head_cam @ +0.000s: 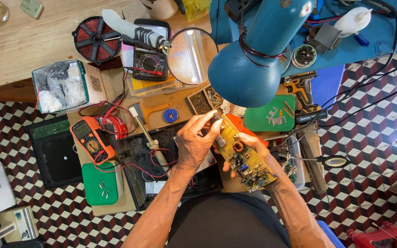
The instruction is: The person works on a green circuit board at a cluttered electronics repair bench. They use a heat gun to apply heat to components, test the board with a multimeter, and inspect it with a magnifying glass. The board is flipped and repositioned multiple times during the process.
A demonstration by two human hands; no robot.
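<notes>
Person sat over a low, cluttered workboard [116, 209] on a checkered tile floor [373, 151], both forearms reaching forward.

Circuit board [242, 156], yellow-tan, long and narrow, was held above the lap, tilted, running from upper left to lower right. A copper coil [239, 147] sat near its middle, dark parts toward its lower end.

Left hand [194, 142] lay curled over the board's upper-left end, thumb and fingers pinched together on its top corner. Right hand [253, 142] was under the board, mostly hidden; fingertips showed past the far edge, cradling it. Cannot tell how tight that grip was.

Blue lamp [253, 59] hung just above the hands, shade facing down. Round magnifier [189, 55] stood left of it, with a black meter [150, 62] beside that. Orange meter [90, 138] lay left of the left hand, red leads looping around it. Green lid [102, 183] with small screws sat below it; a second green tray [272, 115] lay right of the board's top. A drill [302, 92] rested near that tray. Red wire spool [95, 39] sat on the wooden table at upper left.
</notes>
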